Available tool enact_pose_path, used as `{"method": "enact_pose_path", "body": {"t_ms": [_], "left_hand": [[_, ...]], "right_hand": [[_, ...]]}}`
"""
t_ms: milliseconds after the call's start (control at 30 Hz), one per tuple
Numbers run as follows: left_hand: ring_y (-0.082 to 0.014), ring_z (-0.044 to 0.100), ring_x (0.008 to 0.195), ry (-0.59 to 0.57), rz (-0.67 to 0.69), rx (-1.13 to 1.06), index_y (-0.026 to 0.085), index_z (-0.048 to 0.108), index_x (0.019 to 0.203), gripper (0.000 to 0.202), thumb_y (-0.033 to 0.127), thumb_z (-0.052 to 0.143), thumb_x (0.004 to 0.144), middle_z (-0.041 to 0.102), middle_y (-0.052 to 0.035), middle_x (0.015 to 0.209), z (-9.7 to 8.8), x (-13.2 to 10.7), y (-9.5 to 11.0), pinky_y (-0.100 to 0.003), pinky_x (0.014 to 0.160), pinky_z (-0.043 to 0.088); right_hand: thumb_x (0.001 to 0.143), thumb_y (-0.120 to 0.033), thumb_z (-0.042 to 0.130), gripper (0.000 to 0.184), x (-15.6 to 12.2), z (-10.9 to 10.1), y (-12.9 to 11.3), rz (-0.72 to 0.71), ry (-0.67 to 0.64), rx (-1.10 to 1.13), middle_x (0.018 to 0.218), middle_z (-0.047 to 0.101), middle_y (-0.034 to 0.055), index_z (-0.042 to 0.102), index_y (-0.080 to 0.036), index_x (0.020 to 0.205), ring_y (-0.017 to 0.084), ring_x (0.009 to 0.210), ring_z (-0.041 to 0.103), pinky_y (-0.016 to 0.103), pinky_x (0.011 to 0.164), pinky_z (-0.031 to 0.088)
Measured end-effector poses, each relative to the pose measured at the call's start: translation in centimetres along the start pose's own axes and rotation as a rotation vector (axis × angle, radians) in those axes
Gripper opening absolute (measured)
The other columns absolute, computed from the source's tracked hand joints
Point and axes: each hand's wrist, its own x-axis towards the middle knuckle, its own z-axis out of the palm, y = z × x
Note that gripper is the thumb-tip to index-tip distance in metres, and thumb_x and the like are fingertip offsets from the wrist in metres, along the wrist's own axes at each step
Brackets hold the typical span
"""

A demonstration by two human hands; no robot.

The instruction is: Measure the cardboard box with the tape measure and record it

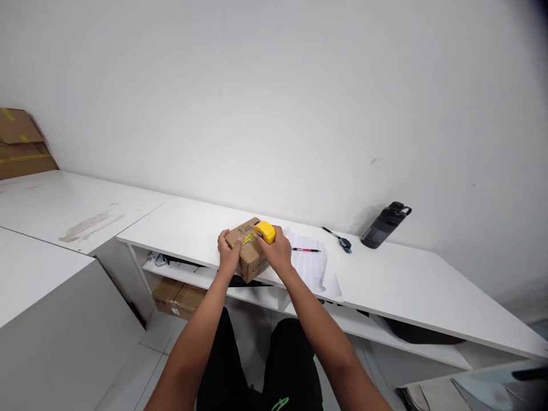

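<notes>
A small brown cardboard box (253,258) with dark writing on its top sits at the front edge of a white desk (385,279). My right hand (277,251) grips a yellow tape measure (265,231) on top of the box. A yellow tape blade (245,239) runs from it across the box top to my left hand (229,249), which pinches the blade's end at the box's left edge. Both hands rest against the box.
A sheet of paper (311,264) with a red pen (306,250) lies right of the box. Farther right are scissors (341,240) and a tilted black bottle (384,225) by the wall. Under the desk, a shelf (192,276) and a cardboard box (178,298). Flattened cartons (21,145) lean far left.
</notes>
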Motion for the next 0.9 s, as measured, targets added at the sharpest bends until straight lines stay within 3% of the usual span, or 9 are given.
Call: {"method": "enact_pose_path", "body": {"t_ms": [100, 200, 267, 367, 433, 533, 633, 733, 900], "left_hand": [[-0.0216, 0.058, 0.113, -0.07, -0.011, -0.098, 0.024, 0.037, 0.133, 0.061, 0.044, 0.062, 0.081, 0.054, -0.0103, 0.126, -1.9, -0.8, -0.4, -0.035, 0.095, 0.049], [-0.0214, 0.05, 0.126, -0.098, 0.025, -0.16, 0.027, 0.034, 0.137, 0.065, 0.05, 0.061, 0.083, 0.047, -0.0108, 0.14, -4.3, -1.5, -1.6, -0.033, 0.1, 0.046], [-0.0226, 0.045, 0.132, -0.129, 0.001, -0.166, 0.029, 0.033, 0.139, 0.068, 0.051, 0.062, 0.083, 0.043, -0.0113, 0.145, -5.5, -1.6, -2.7, -0.034, 0.103, 0.044], [-0.029, 0.038, 0.138, -0.143, -0.069, -0.032, 0.027, 0.036, 0.139, 0.076, 0.049, 0.071, 0.075, 0.037, -0.0146, 0.149, -6.2, -1.2, -3.9, -0.041, 0.102, 0.046], [-0.0322, 0.035, 0.138, -0.094, -0.077, 0.076, 0.025, 0.04, 0.137, 0.078, 0.047, 0.075, 0.071, 0.033, -0.0162, 0.151, -5.8, -1.0, -3.9, -0.046, 0.102, 0.044], [-0.0291, 0.043, 0.133, -0.02, -0.08, 0.037, 0.023, 0.044, 0.134, 0.063, 0.053, 0.063, 0.082, 0.043, -0.0154, 0.145, -4.3, -1.2, -2.5, -0.046, 0.107, 0.039], [-0.0266, 0.042, 0.136, -0.096, -0.054, -0.049, 0.025, 0.044, 0.136, 0.059, 0.057, 0.053, 0.087, 0.044, -0.0116, 0.147, -2.4, -1.8, -0.1, -0.042, 0.11, 0.037], [-0.0296, 0.039, 0.138, -0.184, -0.087, -0.047, 0.025, 0.04, 0.142, 0.072, 0.057, 0.063, 0.081, 0.039, -0.0114, 0.151, -0.8, -2.0, 1.3, -0.041, 0.109, 0.037], [-0.0285, 0.051, 0.127, -0.217, -0.15, -0.138, 0.022, 0.039, 0.143, 0.07, 0.051, 0.063, 0.083, 0.049, -0.0126, 0.143, 0.4, -1.4, 1.2, -0.04, 0.104, 0.043]], "right_hand": [[0.073, -0.061, 0.063, 0.05, -0.7, -0.6, 0.6, 0.043, 0.107, 0.121, 0.09, 0.068, 0.0026, 0.055, -0.025, 0.107, 0.023, 0.081, 0.062, 0.032, 0.07, 0.045], [0.072, -0.06, 0.065, 0.048, -0.8, -1.6, 0.9, 0.057, 0.203, 0.301, 0.086, 0.066, 0.0022, 0.056, -0.021, 0.099, 0.02, 0.077, 0.06, 0.03, 0.068, 0.047], [0.072, -0.057, 0.067, 0.045, -0.3, -2.1, 0.8, 0.029, 0.18, 0.423, 0.086, 0.065, 0.0019, 0.057, -0.02, 0.095, 0.018, 0.076, 0.058, 0.03, 0.069, 0.048], [0.07, -0.053, 0.07, 0.043, 0.7, -2.3, 0.0, -0.017, 0.02, 0.531, 0.086, 0.064, 0.0013, 0.059, -0.02, 0.095, 0.017, 0.077, 0.058, 0.029, 0.069, 0.049], [0.069, -0.052, 0.071, 0.043, 1.2, -1.9, -0.5, -0.048, -0.109, 0.51, 0.086, 0.065, 0.0011, 0.06, -0.02, 0.096, 0.018, 0.077, 0.058, 0.029, 0.068, 0.049], [0.067, -0.052, 0.072, 0.045, 1.5, -1.1, -1.2, -0.083, -0.249, 0.404, 0.088, 0.066, 0.0012, 0.061, -0.021, 0.098, 0.019, 0.078, 0.059, 0.029, 0.069, 0.048], [0.067, -0.055, 0.071, 0.047, 2.1, -0.8, -1.7, -0.078, -0.31, 0.308, 0.09, 0.067, 0.0013, 0.061, -0.021, 0.097, 0.019, 0.079, 0.059, 0.03, 0.069, 0.048], [0.067, -0.053, 0.071, 0.044, 3.6, -1.0, -2.3, -0.116, -0.393, 0.256, 0.087, 0.066, 0.0006, 0.062, -0.02, 0.095, 0.019, 0.077, 0.058, 0.031, 0.069, 0.047], [0.065, -0.042, 0.074, 0.044, 6.2, -0.1, -2.8, -0.227, -0.587, 0.262, 0.091, 0.067, 0.0002, 0.061, -0.022, 0.101, 0.019, 0.082, 0.059, 0.032, 0.073, 0.047]]}}
